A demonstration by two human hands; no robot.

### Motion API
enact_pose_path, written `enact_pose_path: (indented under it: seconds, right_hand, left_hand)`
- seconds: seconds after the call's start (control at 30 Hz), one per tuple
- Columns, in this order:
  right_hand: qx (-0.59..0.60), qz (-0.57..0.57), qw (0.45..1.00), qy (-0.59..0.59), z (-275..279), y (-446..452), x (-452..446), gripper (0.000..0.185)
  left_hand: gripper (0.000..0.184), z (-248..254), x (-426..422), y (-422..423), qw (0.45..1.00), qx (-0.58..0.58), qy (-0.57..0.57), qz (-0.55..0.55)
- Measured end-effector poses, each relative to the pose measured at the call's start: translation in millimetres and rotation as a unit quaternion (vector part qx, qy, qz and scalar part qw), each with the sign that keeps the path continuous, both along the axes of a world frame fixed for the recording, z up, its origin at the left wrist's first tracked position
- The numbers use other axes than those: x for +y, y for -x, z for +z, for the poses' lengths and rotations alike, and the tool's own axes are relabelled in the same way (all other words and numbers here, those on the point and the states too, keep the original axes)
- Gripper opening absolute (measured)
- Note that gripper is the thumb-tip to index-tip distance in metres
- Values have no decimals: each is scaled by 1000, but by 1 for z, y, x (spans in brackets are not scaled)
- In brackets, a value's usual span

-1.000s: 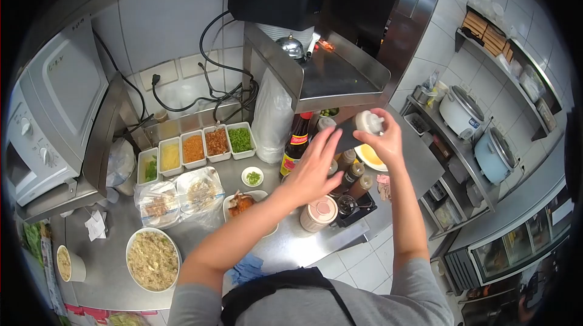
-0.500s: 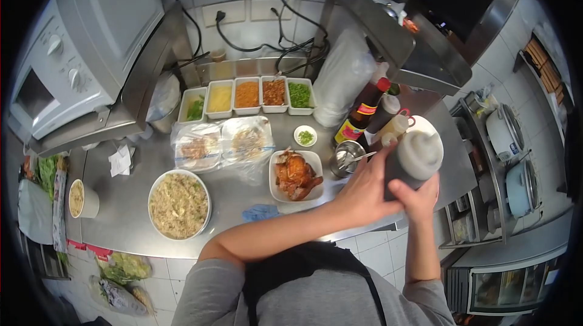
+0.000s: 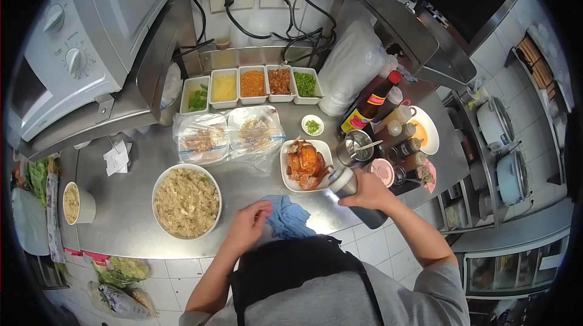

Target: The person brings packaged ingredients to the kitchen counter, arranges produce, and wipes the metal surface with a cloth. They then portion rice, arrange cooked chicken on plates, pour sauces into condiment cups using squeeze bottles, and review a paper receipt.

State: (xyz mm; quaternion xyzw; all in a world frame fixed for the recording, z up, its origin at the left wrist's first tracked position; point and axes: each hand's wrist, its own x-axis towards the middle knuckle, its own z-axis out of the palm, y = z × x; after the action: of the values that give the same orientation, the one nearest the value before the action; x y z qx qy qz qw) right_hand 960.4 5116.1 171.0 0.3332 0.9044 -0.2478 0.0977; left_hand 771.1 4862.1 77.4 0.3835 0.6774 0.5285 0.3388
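Observation:
My right hand (image 3: 371, 191) is wrapped round a dark-filled squeeze bottle (image 3: 365, 215). The bottle lies tilted, its pale cap pointing up and left at the corner of a square white bowl (image 3: 305, 188). In that bowl sits a browned, roasted whole chicken (image 3: 305, 163). My left hand (image 3: 248, 224) is by the counter's front edge, fingers loosely bent and apart, holding nothing. Its fingertips are at the left side of a crumpled blue cloth (image 3: 288, 215); whether they touch it I cannot tell. Further left stands a large white bowl of fried rice (image 3: 187, 201).
Topping tubs (image 3: 252, 85) line the back. Bagged trays (image 3: 228, 137) and a small dish of chopped greens (image 3: 313, 125) lie before them. Right of the chicken are a steel cup (image 3: 357, 147), a red-capped sauce bottle (image 3: 368, 110) and several squeeze bottles. A rice tub (image 3: 87, 205) stands left.
The squeeze bottle has come down and left, from upright in both hands to tilted in my right hand alone. My left hand has left it and moved left, beside the blue cloth.

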Motion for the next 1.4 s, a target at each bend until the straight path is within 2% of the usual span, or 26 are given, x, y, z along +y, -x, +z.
enact_pose_path:
  seconds: [0.1, 0.3, 0.33, 0.57, 0.67, 0.77, 0.83, 0.9, 0.97, 1.13, 1.23, 1.27, 1.37, 1.4]
  right_hand:
    - [-39, 15, 999, -9, 3, 6, -4, 77]
    - [-23, 28, 999, -35, 5, 25, -1, 73]
    - [16, 32, 999, -40, 7, 27, 0, 72]
    - [-5, 4, 999, -40, 28, 27, 1, 73]
    - [31, 9, 999, -8, 26, 12, 3, 73]
    - [160, -11, 982, 101, 23, -11, 11, 74]
    - [270, -40, 945, 178, 30, -26, 16, 71]
    - [391, -104, 877, 261, 55, -43, 11, 70]
    - [467, -125, 824, 295, 69, -61, 24, 71]
    - [683, -207, 685, 145, 94, -92, 88, 64]
    - [756, -241, 602, 89, 88, -93, 142, 51]
    - [764, -247, 591, 71, 82, -92, 160, 49]
    - [793, -253, 553, 36, 61, -78, 207, 66]
    - [800, -248, 545, 49, 60, -68, 211, 66]
  left_hand:
    - [25, -9, -17, 7, 1000, -16, 6, 14]
    - [25, -9, -16, 2, 999, -50, 18, 11]
    - [25, -11, -15, 0, 999, -53, 11, 5]
    - [25, -14, -7, -12, 998, -60, 4, -13]
    - [24, -18, -5, -16, 998, -57, 11, -17]
    - [25, -16, 1, -20, 998, -51, 23, -26]
    - [25, -14, 5, -23, 999, -39, 28, -20]
    - [25, -15, 12, -27, 1000, -20, 22, -6]
    - [24, -15, 19, -30, 1000, -21, 22, -2]
    - [24, -8, 30, -39, 999, -24, 18, 21]
    - [24, -5, 33, -45, 999, -19, 26, 36]
    - [24, -3, 33, -47, 999, -14, 29, 41]
    - [25, -5, 32, -52, 998, -13, 27, 60]
    - [26, -6, 33, -54, 997, -15, 26, 68]
